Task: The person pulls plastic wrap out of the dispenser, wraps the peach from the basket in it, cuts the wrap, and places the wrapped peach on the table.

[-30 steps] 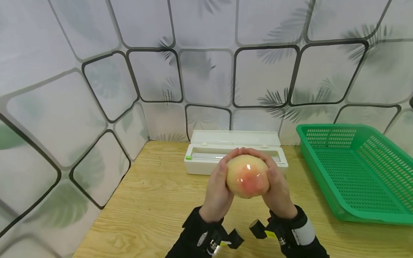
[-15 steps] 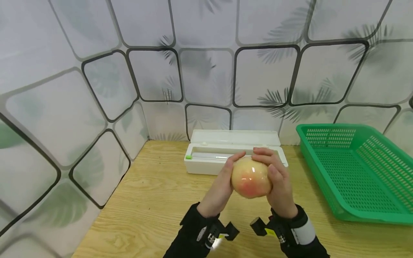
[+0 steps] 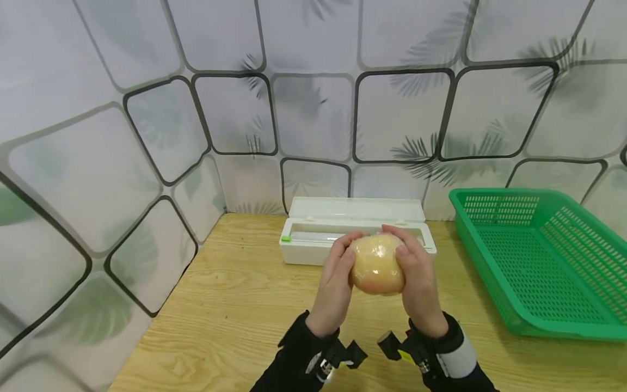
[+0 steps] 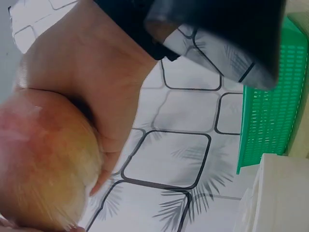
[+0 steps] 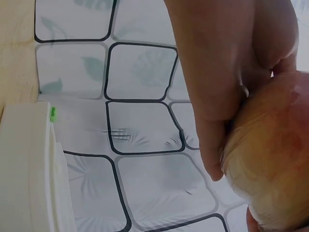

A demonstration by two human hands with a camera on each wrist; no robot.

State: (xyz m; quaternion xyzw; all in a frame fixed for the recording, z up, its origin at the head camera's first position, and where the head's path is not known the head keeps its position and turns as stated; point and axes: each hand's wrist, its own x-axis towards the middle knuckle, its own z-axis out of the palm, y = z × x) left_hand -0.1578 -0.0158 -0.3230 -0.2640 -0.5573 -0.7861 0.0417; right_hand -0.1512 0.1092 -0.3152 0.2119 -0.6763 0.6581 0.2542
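Observation:
A large round yellow-and-red fruit, which looks like a peach (image 3: 378,268), is wrapped in shiny clear film. Both hands hold it above the table, one at each side. My left hand (image 3: 334,286) grips its left side with the thumb toward me, and my right hand (image 3: 420,277) grips the right. Creased film gathers on the peach (image 4: 46,159) in the left wrist view. From the right wrist, the fingers curve around the peach (image 5: 273,154); its far side is hidden in the head view. Behind the hands stands a white cling film box (image 3: 306,253), its lid raised and a roll inside.
A green plastic basket (image 3: 519,305) with slotted walls stands on the right of the wooden table (image 3: 235,310). Patterned wall covering (image 3: 313,120) rises behind the table and along its left side.
The peach has been turned between the hands, so its red patch has rolled down out of the head view and a paler yellow side faces up. The box and basket stay put.

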